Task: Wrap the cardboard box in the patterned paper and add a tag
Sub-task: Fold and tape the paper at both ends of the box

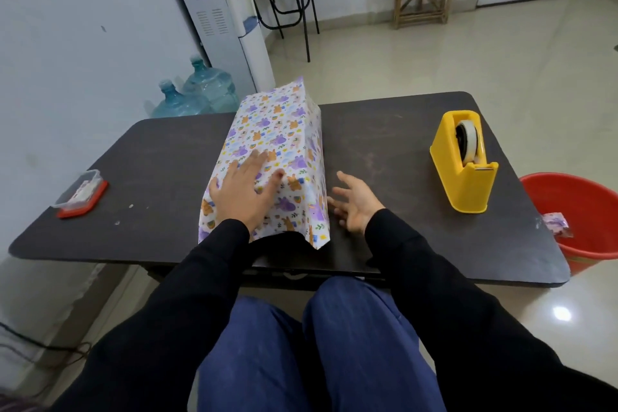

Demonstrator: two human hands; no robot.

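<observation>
The patterned paper (274,150) lies as a sleeve around the cardboard box (the box itself is hidden) at the middle of the dark table (384,130), long axis running away from the person. Left hand (245,189) presses flat on the sleeve's top at the near end, fingers straight; right hand (354,204) is open and empty, fingers spread, just beside the sleeve's right wall. Both ends stand unfolded. Whether the seam is taped cannot be told. Risk, as judged: lifting the left hand before tape goes on would let the paper spring loose, and a reach to the yellow tape dispenser (465,164), well apart on the right, could drag the sleeve askew. The near overhang sits close to the table's front edge, leaving little folding room there; bare tabletop lies on both flanks, up to a small red-lidded container (82,194) at far left
</observation>
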